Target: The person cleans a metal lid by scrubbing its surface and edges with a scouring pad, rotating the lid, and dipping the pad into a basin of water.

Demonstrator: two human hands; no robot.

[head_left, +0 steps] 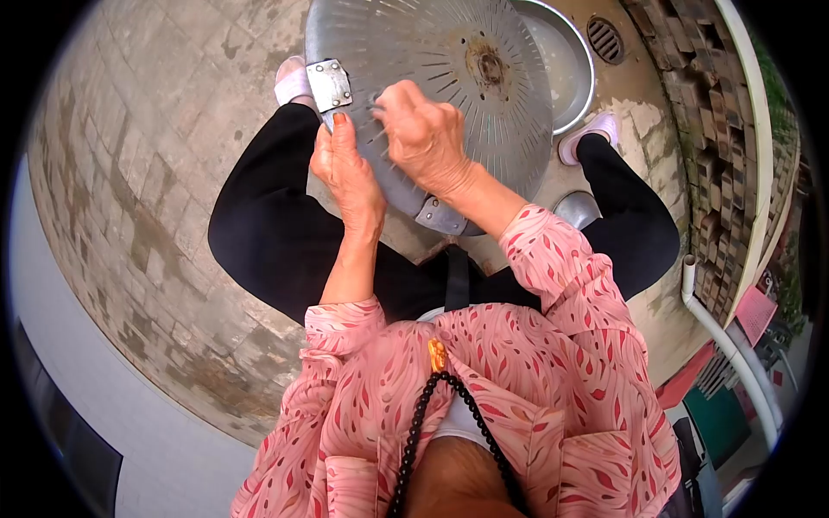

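Between the shoes (294, 80), the slotted metal disc (509, 112) is overlapping the basin (591, 71) at far right. The left hand (347, 168) is clamping its left rim beside the riveted bracket (330, 85); the right hand (425, 136) is curling above its face, grip contents indistinct.

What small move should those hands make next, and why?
I'd perhaps slide the right hand toward the brown stain on the slotted metal disc: the fingers stop short of it, while the left hand is at the rim, seemingly steadying it.
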